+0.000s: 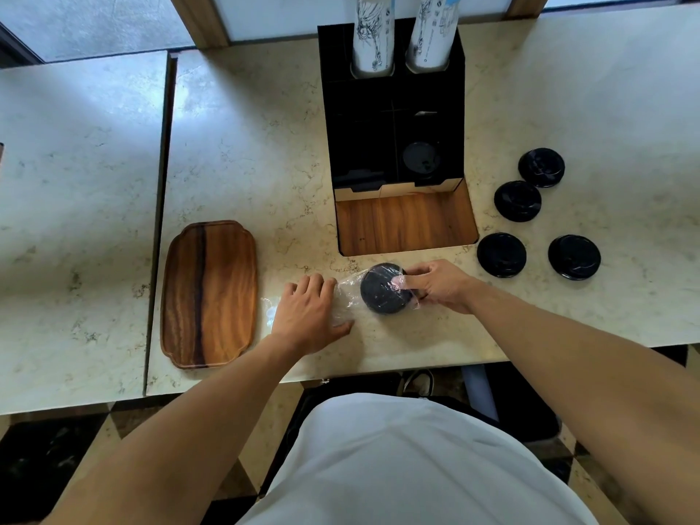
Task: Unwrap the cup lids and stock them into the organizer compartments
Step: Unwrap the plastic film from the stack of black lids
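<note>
A black cup lid lies on the counter near the front edge, half inside a clear plastic wrapper. My right hand pinches the lid's right rim through the plastic. My left hand lies flat on the wrapper's left end, fingers fairly straight. Behind them stands the black organizer with a wooden front tray; one lid sits in its front right compartment. Several loose black lids lie on the counter to the right, the nearest lid just beyond my right hand.
A wooden serving tray lies left of my left hand. Two stacks of paper cups stand in the organizer's rear slots. A seam separates this counter from another on the left.
</note>
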### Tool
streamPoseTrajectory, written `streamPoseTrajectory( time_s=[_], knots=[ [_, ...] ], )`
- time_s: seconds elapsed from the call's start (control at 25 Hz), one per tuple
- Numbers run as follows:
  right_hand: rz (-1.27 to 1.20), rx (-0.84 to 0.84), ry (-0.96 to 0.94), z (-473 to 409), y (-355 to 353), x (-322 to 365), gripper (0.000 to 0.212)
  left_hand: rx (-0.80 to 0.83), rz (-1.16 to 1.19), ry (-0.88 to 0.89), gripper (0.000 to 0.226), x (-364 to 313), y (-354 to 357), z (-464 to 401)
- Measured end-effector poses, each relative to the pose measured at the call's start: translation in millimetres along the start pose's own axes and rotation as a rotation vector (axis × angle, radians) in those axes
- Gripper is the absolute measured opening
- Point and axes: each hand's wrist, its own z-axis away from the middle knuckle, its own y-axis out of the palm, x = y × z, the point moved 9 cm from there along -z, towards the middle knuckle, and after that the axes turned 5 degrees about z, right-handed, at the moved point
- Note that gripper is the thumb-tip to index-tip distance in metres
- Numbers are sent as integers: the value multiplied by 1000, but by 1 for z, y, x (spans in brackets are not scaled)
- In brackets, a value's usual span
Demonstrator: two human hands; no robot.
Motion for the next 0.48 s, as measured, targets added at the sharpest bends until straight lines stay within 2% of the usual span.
streamPoseTrajectory(
  time_s=[0.24,0.48],
  knots=[
    [107,-159,-38,1,-28,4,42,55,-31,-16,88,0,1,0],
    [-42,-305,-80,9,-58,3,47,96,-59,-33,89,-1,2,-1]
  ],
)
